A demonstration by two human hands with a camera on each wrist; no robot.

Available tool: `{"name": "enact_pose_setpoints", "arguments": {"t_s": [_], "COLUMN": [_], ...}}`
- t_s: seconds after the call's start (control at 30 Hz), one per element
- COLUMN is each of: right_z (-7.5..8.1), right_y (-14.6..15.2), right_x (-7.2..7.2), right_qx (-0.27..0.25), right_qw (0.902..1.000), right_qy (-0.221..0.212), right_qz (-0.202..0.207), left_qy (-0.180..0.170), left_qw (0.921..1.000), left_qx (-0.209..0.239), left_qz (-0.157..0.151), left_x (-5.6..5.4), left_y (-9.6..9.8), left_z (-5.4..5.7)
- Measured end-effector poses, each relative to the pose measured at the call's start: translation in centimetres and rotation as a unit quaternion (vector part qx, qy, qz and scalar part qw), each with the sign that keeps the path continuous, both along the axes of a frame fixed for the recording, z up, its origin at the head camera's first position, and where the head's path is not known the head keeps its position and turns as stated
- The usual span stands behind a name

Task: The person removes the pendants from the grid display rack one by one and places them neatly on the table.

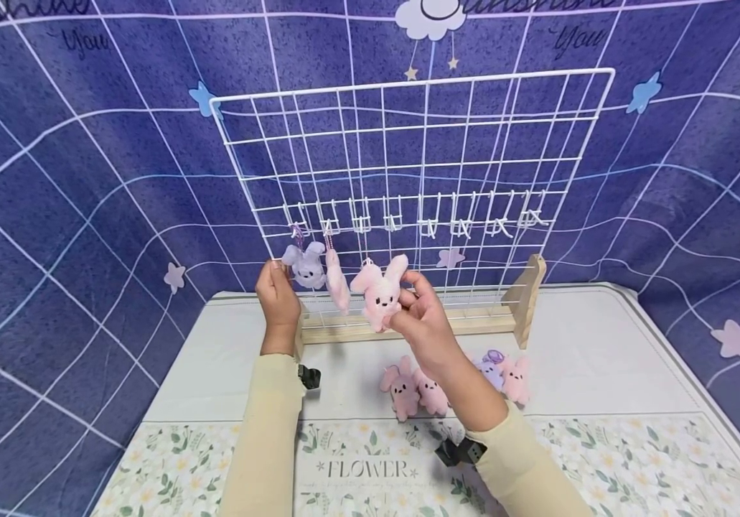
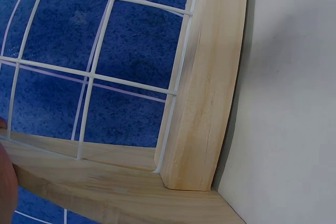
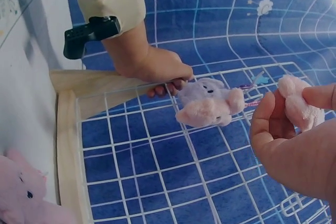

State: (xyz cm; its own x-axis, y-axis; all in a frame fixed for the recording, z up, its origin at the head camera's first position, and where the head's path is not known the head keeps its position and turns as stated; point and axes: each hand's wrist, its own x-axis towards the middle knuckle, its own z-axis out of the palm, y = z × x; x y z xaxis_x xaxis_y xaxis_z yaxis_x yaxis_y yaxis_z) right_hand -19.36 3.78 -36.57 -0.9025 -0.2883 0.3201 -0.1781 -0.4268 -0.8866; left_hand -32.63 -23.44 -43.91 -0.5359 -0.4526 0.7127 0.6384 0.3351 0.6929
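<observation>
Pink bunny (image 1: 382, 301) pinched before the wire rack (image 1: 382, 86)

The right hand (image 1: 431, 323) pinches this plush between thumb and fingers, just in front of the grid and below the hooks (image 1: 430, 228). At the rack's left edge is the left hand (image 1: 279, 301), its fingers curled around the frame.

Held by its soft body, the plush could twist in the pinch and drop to the tabletop (image 1: 344, 380). A sideways bump could set the hanging pink bunny (image 1: 337, 283) swinging, since it is so near. Pushing at the grid might tip the rack if the left fingers loosened.

Seven bunnies show: one held; two hanging, that pink one and a lavender bunny (image 1: 307, 267); four on the tabletop, three pinkish (image 1: 403, 391) and one lilac (image 1: 490, 371). The right forearm (image 1: 479, 402) may hide more. Eight hooks can be counted, the leftmost two carrying bunnies.
</observation>
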Motion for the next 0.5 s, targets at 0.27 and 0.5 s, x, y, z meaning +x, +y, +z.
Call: {"name": "enact_pose_setpoints", "arguments": {"t_s": [0.27,0.5], "right_z": [0.0,-0.7], "right_y": [0.3,0.5], "right_x": [0.1,-0.1], "right_qx": [0.019,0.027], "right_qw": [0.9996,0.9992], "right_qy": [0.023,0.020], "right_qz": [0.003,0.020], "left_qy": [-0.010,0.007], "left_qw": [0.9998,0.9998], "left_qx": [0.013,0.020], "left_qz": [0.011,0.005], "left_x": [0.1,1.6], "left_y": [0.4,1.6], "left_z": [0.1,1.6]}}
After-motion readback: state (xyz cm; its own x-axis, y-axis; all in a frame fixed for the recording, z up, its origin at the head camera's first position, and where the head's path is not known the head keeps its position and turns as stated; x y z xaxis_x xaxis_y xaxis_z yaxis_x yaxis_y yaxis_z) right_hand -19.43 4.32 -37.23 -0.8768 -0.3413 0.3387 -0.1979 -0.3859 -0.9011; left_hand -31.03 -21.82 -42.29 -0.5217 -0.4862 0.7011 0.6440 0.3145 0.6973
